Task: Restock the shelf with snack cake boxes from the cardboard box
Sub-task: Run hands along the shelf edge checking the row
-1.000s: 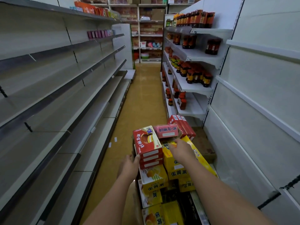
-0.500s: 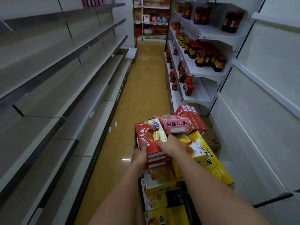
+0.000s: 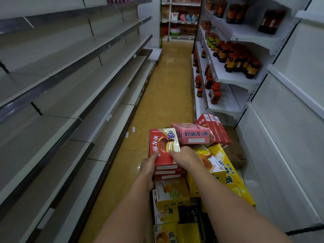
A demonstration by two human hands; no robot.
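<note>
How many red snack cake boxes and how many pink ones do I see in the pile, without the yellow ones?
Red cardboard snack cake boxes in the stack gripped by the left hand and the right hand: 3
Red cardboard snack cake boxes at the back: 3
Pink cardboard snack cake box: 1
Total: 7

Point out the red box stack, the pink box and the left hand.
red box stack [image 3: 164,146]: head view, top box's printed face.
pink box [image 3: 194,135]: head view, front face with lettering.
left hand [image 3: 148,166]: head view, back of hand.

Both hands [image 3: 185,157] now gripping red box [image 3: 162,146].
</note>
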